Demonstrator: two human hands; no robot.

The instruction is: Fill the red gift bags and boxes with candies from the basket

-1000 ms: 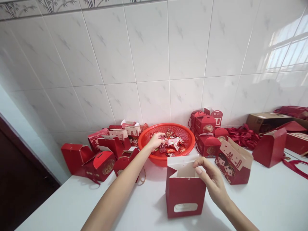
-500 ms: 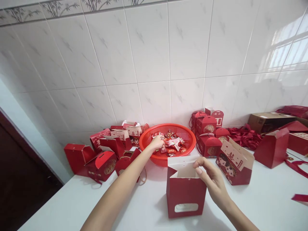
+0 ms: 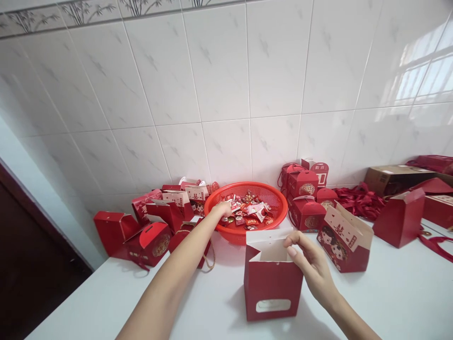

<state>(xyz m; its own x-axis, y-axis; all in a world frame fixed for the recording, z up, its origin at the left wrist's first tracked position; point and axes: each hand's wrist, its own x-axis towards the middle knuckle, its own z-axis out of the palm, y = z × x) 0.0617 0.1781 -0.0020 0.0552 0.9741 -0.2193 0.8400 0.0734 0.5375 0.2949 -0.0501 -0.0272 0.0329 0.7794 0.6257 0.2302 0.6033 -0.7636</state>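
My left hand (image 3: 222, 210) reaches into the left side of a red plastic basket (image 3: 279, 215) that holds wrapped candies (image 3: 252, 211). Its fingers are turned down and too hidden to tell what they hold, if anything. Nearer to me stands an upright red paper box (image 3: 273, 285) with an open top, a white inside and a small window low on its front. My right hand (image 3: 311, 262) is at the box's upper right edge, thumb and fingers closed on the rim.
Several red gift boxes (image 3: 152, 243) stand left of the basket. To its right are stacked small boxes (image 3: 303, 184), a box with cartoon figures (image 3: 345, 241), red ribbons (image 3: 361, 200), a plain red box (image 3: 399, 219) and a brown carton (image 3: 392, 174). A tiled wall rises behind.
My left hand has shifted slightly left and down within the basket, uncovering more of the candies. My right hand and the open box have hardly moved.
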